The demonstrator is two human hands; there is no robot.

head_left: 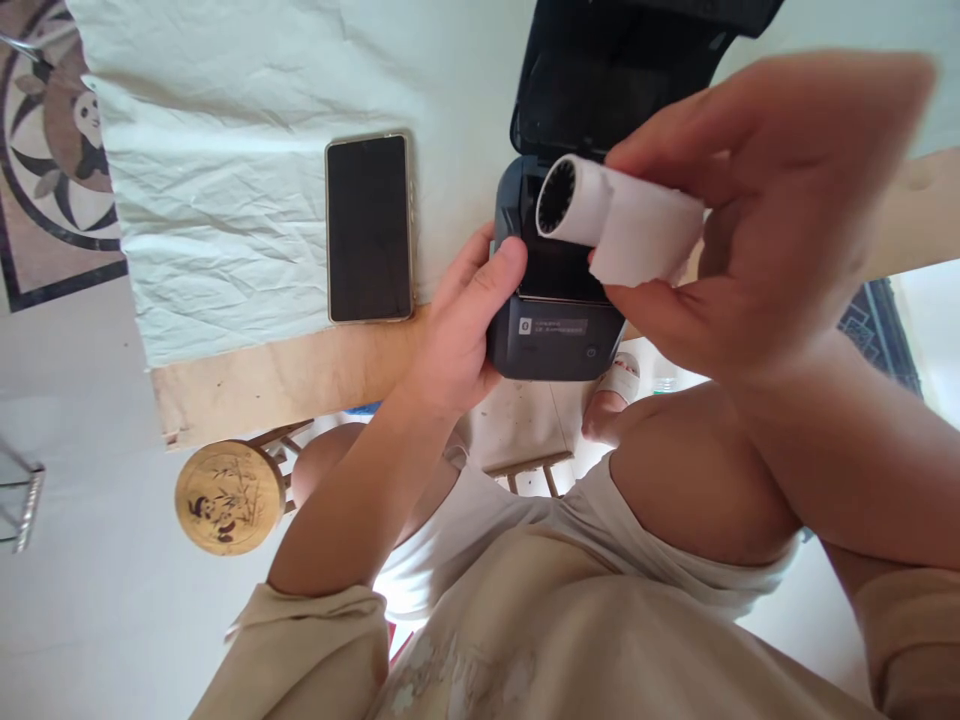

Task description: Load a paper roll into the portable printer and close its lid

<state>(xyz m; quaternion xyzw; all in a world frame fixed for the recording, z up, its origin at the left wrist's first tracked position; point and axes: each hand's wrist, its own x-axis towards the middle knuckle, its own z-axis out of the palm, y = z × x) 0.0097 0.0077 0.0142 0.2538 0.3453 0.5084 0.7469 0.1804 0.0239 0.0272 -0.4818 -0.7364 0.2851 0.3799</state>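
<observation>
My left hand (474, 310) grips the left side of a small black label printer (555, 345), its thumb lying over the near left rim. The printer's lid (592, 95) stands open at the far side. Between the thumb and fingers of my right hand (780, 210) is a white paper roll (645, 225), held tilted over the printer's open compartment. A dark toothed core shows at the roll's left end, and a loose paper edge hangs from it. The roll covers part of the compartment, so I cannot tell whether it touches the inside.
A black-screened phone (367, 230) lies left of the printer on a pale wrinkled cloth (225, 200). The table's bare wooden edge (285, 380) runs along the near side. A round wooden stool (229, 497) stands on the floor at lower left.
</observation>
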